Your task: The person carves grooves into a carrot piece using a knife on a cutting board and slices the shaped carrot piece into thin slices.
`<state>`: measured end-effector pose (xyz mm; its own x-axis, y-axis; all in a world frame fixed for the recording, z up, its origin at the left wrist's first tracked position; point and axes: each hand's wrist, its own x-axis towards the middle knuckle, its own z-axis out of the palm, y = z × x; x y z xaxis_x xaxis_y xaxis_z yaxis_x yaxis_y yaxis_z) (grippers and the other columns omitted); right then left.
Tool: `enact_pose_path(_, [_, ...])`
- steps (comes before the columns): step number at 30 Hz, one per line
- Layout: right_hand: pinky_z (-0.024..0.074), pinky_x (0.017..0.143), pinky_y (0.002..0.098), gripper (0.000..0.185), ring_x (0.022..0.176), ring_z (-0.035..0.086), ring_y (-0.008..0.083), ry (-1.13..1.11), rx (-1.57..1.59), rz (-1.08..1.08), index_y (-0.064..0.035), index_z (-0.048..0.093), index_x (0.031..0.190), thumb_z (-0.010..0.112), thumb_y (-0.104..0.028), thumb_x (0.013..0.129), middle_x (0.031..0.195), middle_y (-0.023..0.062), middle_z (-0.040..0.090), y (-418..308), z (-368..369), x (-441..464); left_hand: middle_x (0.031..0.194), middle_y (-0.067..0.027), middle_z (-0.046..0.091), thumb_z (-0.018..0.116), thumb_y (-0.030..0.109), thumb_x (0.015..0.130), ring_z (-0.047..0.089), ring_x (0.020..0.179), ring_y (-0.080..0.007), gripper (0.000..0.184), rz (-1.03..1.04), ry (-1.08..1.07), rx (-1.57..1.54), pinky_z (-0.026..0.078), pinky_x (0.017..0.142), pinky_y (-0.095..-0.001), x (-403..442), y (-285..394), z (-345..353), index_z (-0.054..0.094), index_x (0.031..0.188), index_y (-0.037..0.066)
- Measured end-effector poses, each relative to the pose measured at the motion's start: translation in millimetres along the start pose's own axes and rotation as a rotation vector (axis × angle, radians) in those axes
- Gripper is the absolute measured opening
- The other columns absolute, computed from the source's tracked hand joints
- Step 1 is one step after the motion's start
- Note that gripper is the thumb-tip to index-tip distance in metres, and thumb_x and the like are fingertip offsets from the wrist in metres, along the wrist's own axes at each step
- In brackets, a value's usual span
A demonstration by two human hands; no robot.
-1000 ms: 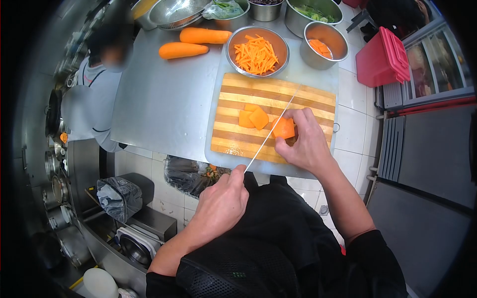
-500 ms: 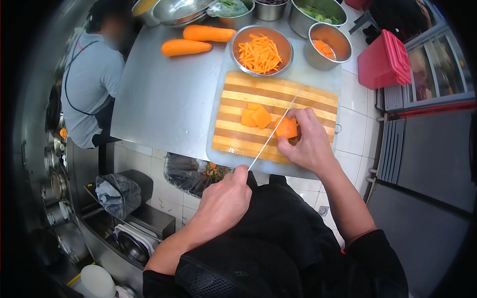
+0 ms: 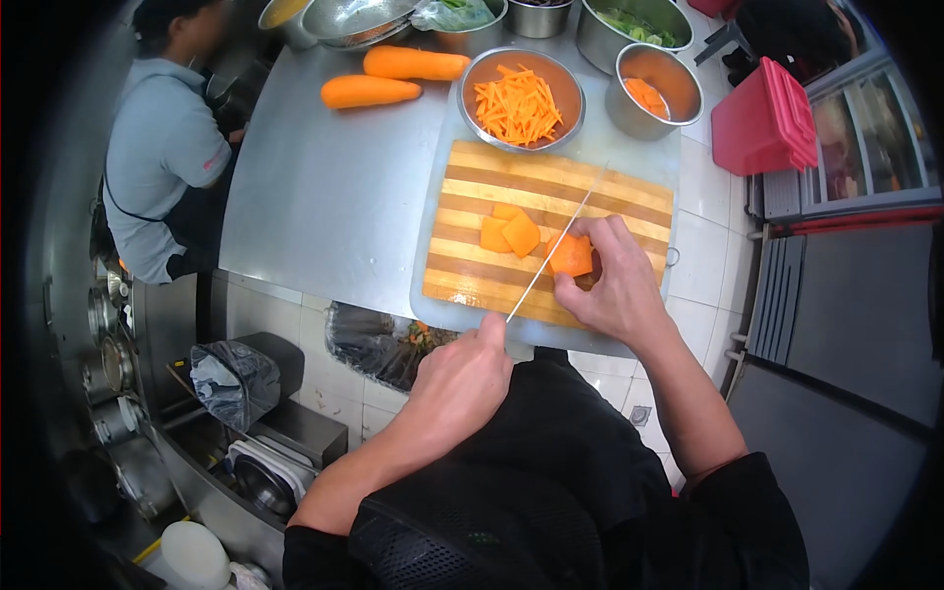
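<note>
My left hand is wrapped round the handle of a kitchen knife, seen edge-on as a thin pale line slanting up to the right. The blade lies against the left side of a chunk of carrot. Curled fingers of my right hand grip that chunk on a striped wooden cutting board. Several flat carrot slices overlap on the board, left of the blade. Behind the board stands a metal bowl of carrot sticks.
Two whole carrots lie on the metal table. A metal pot holds carrot pieces; more bowls line the back. A co-worker is at left, a pink bin at right. Below the table edge is a lined waste bin.
My left hand and the knife handle have shifted slightly forward and right. My right hand keeps its grip on the carrot chunk. The co-worker has moved a little left and turned the head.
</note>
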<state>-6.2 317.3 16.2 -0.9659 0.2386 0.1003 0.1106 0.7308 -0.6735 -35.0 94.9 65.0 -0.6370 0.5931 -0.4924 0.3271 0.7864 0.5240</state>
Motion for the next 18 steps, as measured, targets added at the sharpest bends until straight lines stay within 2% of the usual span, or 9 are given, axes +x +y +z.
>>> enact_pose_path(3, [0.0558, 0.084, 0.0462, 0.045, 0.098, 0.065, 0.0390, -0.058, 0.020, 0.072, -0.0049, 0.063, 0.117, 0.076, -0.015, 0.075, 0.105, 0.0166, 0.061, -5.1, -3.8, 0.3, 0.092, -0.0305, 0.070, 0.055, 0.011, 0.099, 0.070, 0.087, -0.0516, 0.017, 0.004, 0.000, -0.002, 0.055, 0.078, -0.0589, 8.5, 0.3, 2.9, 0.048, 0.103, -0.004])
enact_pose_path(7, [0.0563, 0.082, 0.0463, 0.046, 0.096, 0.066, 0.0383, -0.057, 0.028, 0.090, -0.0056, 0.062, 0.118, 0.076, -0.015, 0.075, 0.105, 0.0160, 0.061, -7.4, -5.0, 0.1, 0.092, -0.0314, 0.070, 0.055, 0.011, 0.099, 0.070, 0.087, -0.0518, 0.017, -0.003, -0.007, -0.002, 0.055, 0.078, -0.0588, 17.0, 1.2, 5.4, 0.048, 0.104, -0.004])
enact_pose_path(10, [0.0565, 0.081, 0.0465, 0.046, 0.096, 0.066, 0.0380, -0.058, 0.040, 0.087, -0.0063, 0.062, 0.118, 0.077, -0.015, 0.075, 0.105, 0.0158, 0.061, -8.0, -4.3, -0.4, 0.081, -0.0333, 0.068, 0.055, 0.010, 0.097, 0.066, 0.083, -0.0548, 0.024, -0.001, -0.010, -0.039, 0.051, 0.077, -0.0622, 31.6, -0.9, 10.8, 0.048, 0.111, -0.008])
enact_pose_path(15, [0.0569, 0.082, 0.0460, 0.047, 0.097, 0.066, 0.0389, -0.054, 0.025, 0.077, -0.0067, 0.061, 0.120, 0.077, -0.015, 0.076, 0.106, 0.0165, 0.060, -5.7, -3.5, 0.2, 0.085, -0.0361, 0.067, 0.053, 0.014, 0.098, 0.065, 0.088, -0.0561, 0.026, -0.016, -0.031, -0.068, 0.049, 0.079, -0.0629, 35.1, -8.2, 14.6, 0.047, 0.113, -0.007])
enact_pose_path(18, [0.0570, 0.084, 0.0452, 0.054, 0.101, 0.065, 0.0389, -0.058, 0.065, 0.059, -0.0057, 0.060, 0.124, 0.081, -0.017, 0.076, 0.111, 0.0177, 0.059, 0.6, -2.9, -3.3, 0.088, -0.0377, 0.066, 0.052, 0.016, 0.099, 0.064, 0.090, -0.0577, 0.027, -0.047, -0.067, -0.122, 0.048, 0.081, -0.0635, 37.5, -14.8, 4.0, 0.046, 0.115, -0.006])
